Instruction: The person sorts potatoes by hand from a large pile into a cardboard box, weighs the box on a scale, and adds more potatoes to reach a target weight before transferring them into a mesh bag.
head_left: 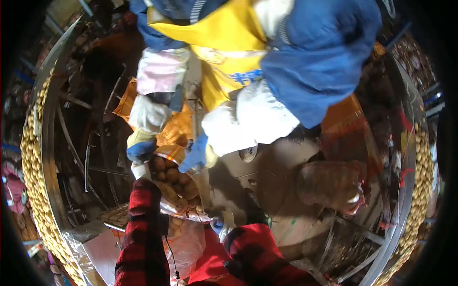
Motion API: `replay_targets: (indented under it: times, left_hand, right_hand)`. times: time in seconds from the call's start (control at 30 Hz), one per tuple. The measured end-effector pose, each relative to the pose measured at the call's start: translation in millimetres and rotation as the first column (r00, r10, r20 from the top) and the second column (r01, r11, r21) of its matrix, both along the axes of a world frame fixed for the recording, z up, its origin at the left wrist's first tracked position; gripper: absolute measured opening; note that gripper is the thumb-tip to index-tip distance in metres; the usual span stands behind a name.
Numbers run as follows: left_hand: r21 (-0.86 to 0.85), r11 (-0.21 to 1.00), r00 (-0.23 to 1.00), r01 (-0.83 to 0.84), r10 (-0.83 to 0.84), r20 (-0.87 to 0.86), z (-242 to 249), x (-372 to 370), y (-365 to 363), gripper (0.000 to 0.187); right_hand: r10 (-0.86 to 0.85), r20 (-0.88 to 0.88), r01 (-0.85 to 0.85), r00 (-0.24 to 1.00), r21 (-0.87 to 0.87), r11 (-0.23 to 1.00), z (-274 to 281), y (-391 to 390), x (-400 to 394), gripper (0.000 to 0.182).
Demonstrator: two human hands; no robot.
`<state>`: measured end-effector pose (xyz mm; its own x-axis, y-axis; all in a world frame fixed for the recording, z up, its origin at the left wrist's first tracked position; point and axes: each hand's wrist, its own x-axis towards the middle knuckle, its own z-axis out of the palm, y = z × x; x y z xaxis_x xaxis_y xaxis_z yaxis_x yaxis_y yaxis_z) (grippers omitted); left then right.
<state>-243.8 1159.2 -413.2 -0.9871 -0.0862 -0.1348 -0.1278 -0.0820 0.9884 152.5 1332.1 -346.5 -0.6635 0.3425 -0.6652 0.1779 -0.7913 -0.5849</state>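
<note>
Between me and a co-worker stands an open bag point(204, 189) with potatoes point(177, 177) in its mouth. My left hand point(139, 170), in a pale glove, is closed at the bag's left rim, close to a co-worker's blue-gloved hand point(141, 150). My right hand point(225, 226), in a white and blue glove, is closed at the near right corner of the rim; its fingertips are partly hidden. The co-worker's other blue glove point(194, 155) touches the far right edge of the bag.
The co-worker, in a yellow apron point(229, 35) and blue sleeves, leans in from across. Orange mesh point(179, 127) lies behind the bag. A filled mesh sack point(331, 186) rests on the right. Potato-laden conveyors point(33, 167) curve along both sides. A clear plastic bag point(186, 252) hangs near me.
</note>
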Motion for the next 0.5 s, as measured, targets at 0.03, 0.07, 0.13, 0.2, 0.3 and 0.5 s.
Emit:
replay_targets:
  times: [0.03,0.07,0.13,0.2,0.3,0.5]
  left_hand:
    - [-0.029,0.997,0.995,0.066,-0.068,-0.072,4,5,-8,0.022]
    - [-0.011,0.997,0.997,0.078,-0.078,-0.014,8,15,-17,0.024]
    - [0.025,0.998,0.991,0.062,-0.065,0.116,34,33,-20,0.027]
    - [0.063,0.997,0.962,-0.033,0.015,0.272,80,62,-3,0.028]
    - [-0.356,0.934,0.999,-0.041,0.04,-0.009,49,119,-14,0.028]
    - [-0.785,0.42,0.881,0.455,-0.341,0.328,205,161,20,0.025]
  right_hand:
    - [-0.005,-0.005,0.005,1.0,0.003,1.0,15,-2,-1,0.014]
    - [0.125,0.015,-0.119,0.992,0.45,0.885,32,-1,0,0.012]
    - [0.12,0.075,-0.141,0.99,0.449,0.882,17,-8,9,0.011]
    - [0.158,0.147,-0.209,0.976,0.455,0.865,7,-9,26,0.011]
    - [0.319,0.033,-0.256,0.947,0.678,0.689,-7,3,72,0.018]
    - [0.19,-0.195,-0.193,0.962,0.003,0.981,-43,9,100,0.029]
